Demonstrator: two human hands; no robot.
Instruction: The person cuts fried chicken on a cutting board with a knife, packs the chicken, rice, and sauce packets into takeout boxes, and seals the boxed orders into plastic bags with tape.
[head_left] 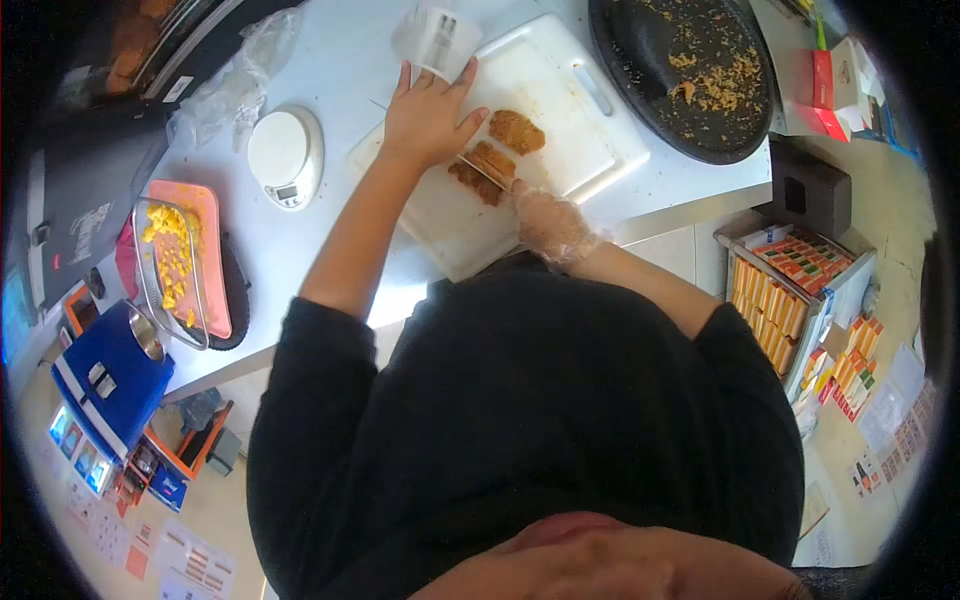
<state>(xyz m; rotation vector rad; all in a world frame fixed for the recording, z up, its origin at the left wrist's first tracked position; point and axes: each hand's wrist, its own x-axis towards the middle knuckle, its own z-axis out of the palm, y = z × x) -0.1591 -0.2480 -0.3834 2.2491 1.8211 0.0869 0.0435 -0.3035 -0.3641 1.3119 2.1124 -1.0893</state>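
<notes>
Two browned, flat pieces of food lie on the white cutting board (580,160). My right hand (550,225), in a clear plastic glove, is closed on a knife (484,172), whose narrow blade rests across the nearer piece (470,183). The farther piece (517,131) lies untouched just beyond it. My left hand (430,118) is bare, with its fingers spread. Its fingertips are at the lower edge of a translucent cup (437,40) with dark print, beyond the board's left part. Whether they press on the cup is unclear.
A round black pan (640,90) with crumbs is at the back right. To the left are a white scale (282,155), a crumpled plastic bag (235,85) and a pink tray (210,230) with yellow pieces and a wire basket. Boxed packets (770,300) stand beyond the table's right edge.
</notes>
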